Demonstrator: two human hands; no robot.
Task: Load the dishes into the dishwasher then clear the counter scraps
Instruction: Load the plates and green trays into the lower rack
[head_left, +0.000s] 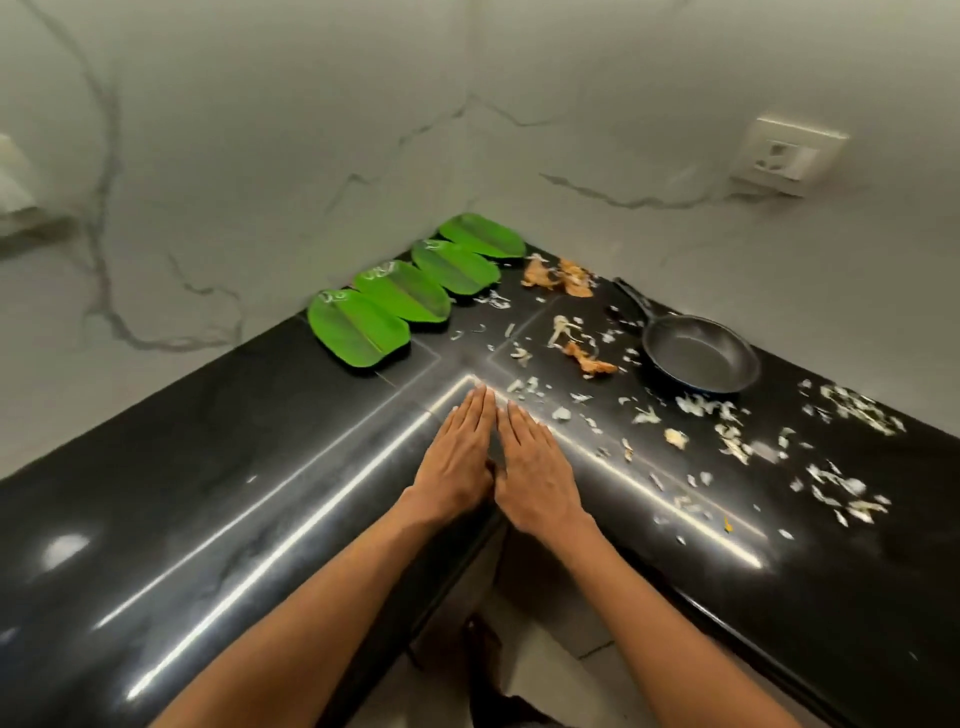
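Left hand (457, 457) and right hand (535, 467) flat, fingers straight, side by side on counter (208, 467), holding nothing. Green plates (410, 291) at 11 o'clock, pan (698, 358) and scraps (727, 415) at 2 o'clock, untouched; loading judged not begun.

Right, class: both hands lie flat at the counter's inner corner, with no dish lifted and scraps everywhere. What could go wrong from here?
1. The white scraps reach close to the counter edge on the right; a careless sweep may push them onto the floor.
2. The four green leaf plates overlap in a row, so lifting one may drag its neighbour.
3. The frying pan sits among scraps; the left hand and right hand could scatter them when reaching for its handle.
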